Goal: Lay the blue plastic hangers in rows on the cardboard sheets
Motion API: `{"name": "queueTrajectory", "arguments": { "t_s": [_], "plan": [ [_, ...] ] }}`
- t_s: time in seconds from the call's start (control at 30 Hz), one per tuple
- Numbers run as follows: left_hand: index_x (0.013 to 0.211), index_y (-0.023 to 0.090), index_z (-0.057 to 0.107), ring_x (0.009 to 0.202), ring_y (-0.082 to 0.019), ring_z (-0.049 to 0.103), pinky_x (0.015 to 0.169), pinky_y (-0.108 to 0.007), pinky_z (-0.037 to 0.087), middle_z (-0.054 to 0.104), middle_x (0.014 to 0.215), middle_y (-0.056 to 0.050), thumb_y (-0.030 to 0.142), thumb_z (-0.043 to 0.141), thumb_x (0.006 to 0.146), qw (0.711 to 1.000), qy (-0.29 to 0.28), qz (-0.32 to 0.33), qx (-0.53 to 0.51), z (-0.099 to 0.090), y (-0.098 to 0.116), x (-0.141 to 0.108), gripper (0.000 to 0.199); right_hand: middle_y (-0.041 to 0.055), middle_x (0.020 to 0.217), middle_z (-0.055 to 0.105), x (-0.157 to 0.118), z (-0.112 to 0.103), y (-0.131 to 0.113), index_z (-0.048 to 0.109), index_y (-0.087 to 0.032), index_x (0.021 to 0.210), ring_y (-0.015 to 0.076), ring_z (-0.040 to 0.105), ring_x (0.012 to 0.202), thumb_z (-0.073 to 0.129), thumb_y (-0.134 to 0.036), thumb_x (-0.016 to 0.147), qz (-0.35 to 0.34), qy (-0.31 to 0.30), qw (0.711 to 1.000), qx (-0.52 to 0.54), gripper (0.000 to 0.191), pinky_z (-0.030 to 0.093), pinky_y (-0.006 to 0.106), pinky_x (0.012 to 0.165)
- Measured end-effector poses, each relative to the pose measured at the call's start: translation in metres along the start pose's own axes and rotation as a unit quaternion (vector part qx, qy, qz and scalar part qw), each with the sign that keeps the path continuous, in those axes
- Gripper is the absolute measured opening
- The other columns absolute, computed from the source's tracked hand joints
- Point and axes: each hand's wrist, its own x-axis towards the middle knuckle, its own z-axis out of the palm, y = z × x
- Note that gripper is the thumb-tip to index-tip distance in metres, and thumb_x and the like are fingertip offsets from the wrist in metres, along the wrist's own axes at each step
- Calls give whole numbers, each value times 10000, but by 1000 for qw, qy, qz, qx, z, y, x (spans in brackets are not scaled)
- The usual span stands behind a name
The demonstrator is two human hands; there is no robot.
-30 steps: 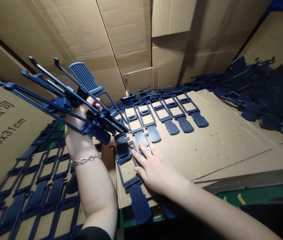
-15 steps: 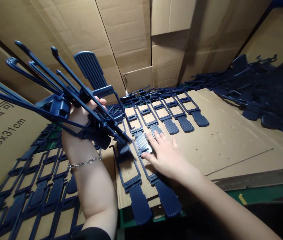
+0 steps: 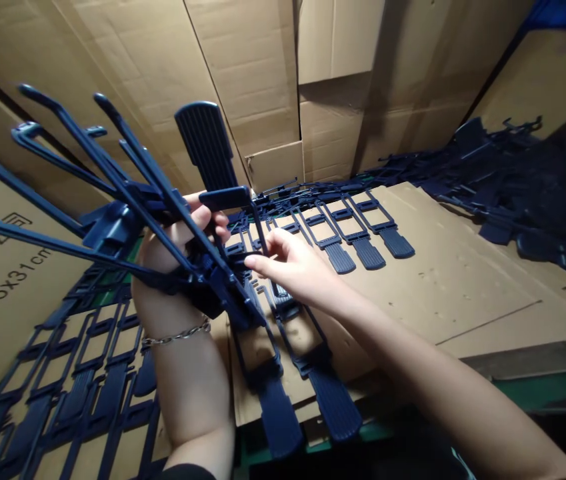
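Note:
A bunch of dark blue plastic frames fans out to the upper left, gripped by my left hand, which wears a chain bracelet. One piece with a ribbed paddle stands upright at the bunch's right side. My right hand pinches the lower part of that piece's frame between thumb and fingers. Below the hands, two frames with ribbed paddles lie at the cardboard's near edge. Behind my right hand, a row of similar frames lies on the cardboard sheet.
More blue frames lie in rows at the lower left. A heap of blue parts is at the right and runs along the back. Cardboard boxes form a wall behind, and a printed box stands at the left.
My right hand has lifted from the frames on the cardboard and moved up and left to the bunch, closing on one frame. The upright paddle has shifted right.

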Motion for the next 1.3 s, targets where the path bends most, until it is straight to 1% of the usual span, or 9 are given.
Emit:
{"name": "queueTrajectory", "arguments": {
  "t_s": [0.1, 0.2, 0.4, 0.53, 0.6, 0.8, 1.07, 1.2, 1.3],
  "plan": [
    [802, 174, 636, 577, -141, 640, 525, -238, 558, 659, 680, -28, 190, 711, 674, 1000, -7, -7, 28, 3, -3, 0, 149, -30, 768, 499, 5, 2, 8, 426, -194, 799, 98, 517, 691, 492, -330, 794, 7, -16, 993, 116, 152, 489, 262, 647],
    [865, 172, 663, 629, -163, 660, 529, -237, 560, 684, 732, -54, 209, 689, 704, 997, 25, 0, 70, 7, -4, -3, 167, -23, 789, 499, 3, -7, 9, 427, -192, 828, 97, 517, 710, 442, -265, 800, -18, 10, 992, 127, 79, 491, 261, 659],
    [890, 159, 702, 635, -116, 639, 535, -160, 524, 686, 763, -59, 180, 612, 760, 995, 32, 3, 94, -1, 2, 0, 160, -5, 787, 529, -15, -55, 1, 462, -184, 826, 106, 533, 738, 444, -241, 811, -90, 164, 980, -68, 62, 458, 269, 705],
    [940, 140, 689, 620, -92, 613, 539, -145, 502, 669, 761, -56, 165, 572, 790, 992, 70, 12, 102, -10, 7, 1, 192, 57, 945, 588, -44, -91, 17, 505, -200, 891, 159, 583, 847, 470, -290, 837, -133, 280, 912, -267, 111, 479, 328, 764],
    [958, 138, 687, 624, -80, 602, 556, -140, 495, 662, 776, -52, 160, 559, 801, 989, 95, 29, 108, -12, 8, 0, 204, 85, 1047, 592, -62, -103, 32, 526, -208, 880, 189, 579, 953, 484, -275, 842, -168, 296, 879, -334, 88, 472, 367, 844],
    [940, 157, 693, 610, -61, 579, 550, -132, 484, 647, 762, -25, 143, 517, 828, 988, 115, 20, 100, -13, 5, 1, 209, 71, 1096, 614, -95, -100, 59, 578, -199, 781, 158, 552, 1068, 403, -187, 892, -241, 58, 897, -367, 208, 451, 338, 962],
    [955, 143, 695, 587, -71, 592, 532, -141, 487, 664, 778, -44, 150, 574, 764, 991, 73, 13, 111, -14, -4, 7, 227, 51, 750, 580, -76, -92, 54, 479, -208, 603, 125, 539, 772, 252, -148, 900, -252, -163, 859, -414, 379, 403, 381, 987],
    [951, 153, 701, 569, -86, 587, 488, -153, 484, 665, 769, -50, 163, 584, 747, 992, 66, -4, 107, -14, -7, 10, 236, 50, 789, 577, -73, -90, 56, 537, -191, 716, 125, 522, 730, 240, -166, 899, -160, -210, 869, -419, 350, 422, 369, 956],
    [953, 152, 695, 575, -97, 588, 468, -160, 475, 659, 771, -51, 158, 579, 742, 993, 53, -17, 106, -13, -8, 11, 241, 65, 923, 616, -74, -87, 56, 581, -172, 948, 146, 568, 818, 297, -190, 885, -60, -206, 894, -394, 291, 490, 330, 840]
  ]
}}
